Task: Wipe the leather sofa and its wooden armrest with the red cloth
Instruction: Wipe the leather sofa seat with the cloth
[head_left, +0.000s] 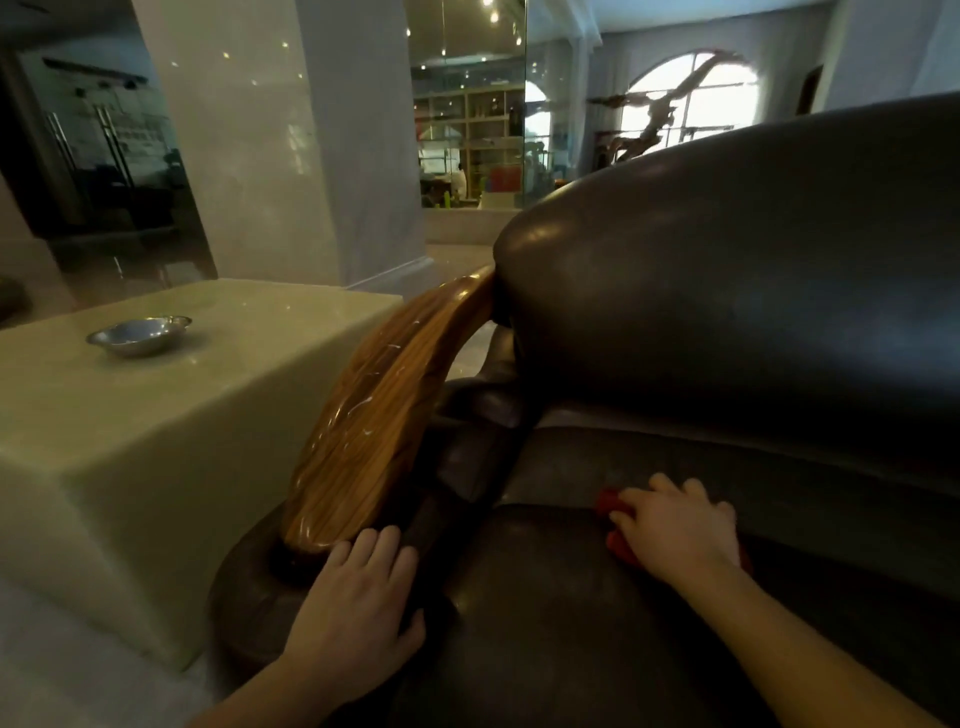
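Observation:
A dark brown leather sofa (727, 291) fills the right half of the view, its seat cushion in front of me. Its curved wooden armrest (384, 410) runs along the left side, glossy with pale streaks on it. My left hand (358, 597) lies flat, fingers spread, on the leather arm at the armrest's near end, holding nothing. My right hand (675, 525) presses the red cloth (618, 530) onto the seat cushion near the backrest. Most of the cloth is hidden under that hand.
A pale stone block table (171, 415) stands close to the left of the sofa, with a small metal dish (139, 335) on top. A marble pillar (270, 135) rises behind it. Glass panels and shelves lie further back.

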